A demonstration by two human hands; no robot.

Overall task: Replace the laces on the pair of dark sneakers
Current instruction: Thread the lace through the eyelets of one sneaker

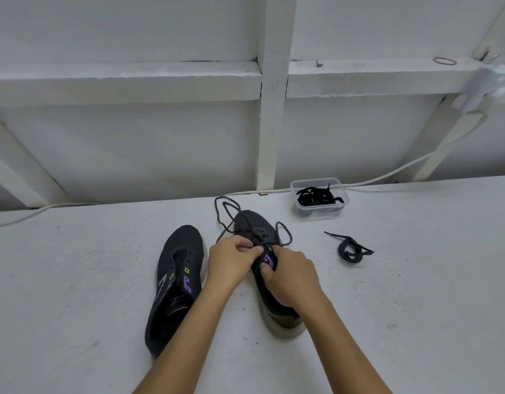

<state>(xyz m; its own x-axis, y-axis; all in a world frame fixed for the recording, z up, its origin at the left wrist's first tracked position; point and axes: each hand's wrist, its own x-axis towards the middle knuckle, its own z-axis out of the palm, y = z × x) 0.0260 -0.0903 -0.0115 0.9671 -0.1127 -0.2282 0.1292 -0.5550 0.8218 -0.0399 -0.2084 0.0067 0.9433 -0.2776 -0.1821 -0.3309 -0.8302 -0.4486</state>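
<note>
Two dark sneakers lie on a white table, toes pointing away from me. The left sneaker (176,282) has no lace in its eyelets. The right sneaker (252,224) carries a dark lace (227,211) whose loose ends loop past its toe. My left hand (231,260) pinches the lace at the eyelets. My right hand (289,275) grips the right sneaker's side and tongue, thumb beside the purple logo. A loose coiled black lace (350,248) lies to the right of the shoes.
A clear plastic container (319,211) holding more black laces stands at the table's back edge, right of centre. A white cable (387,174) runs along the back edge. Behind stands a white framed wall (271,109) with a ledge.
</note>
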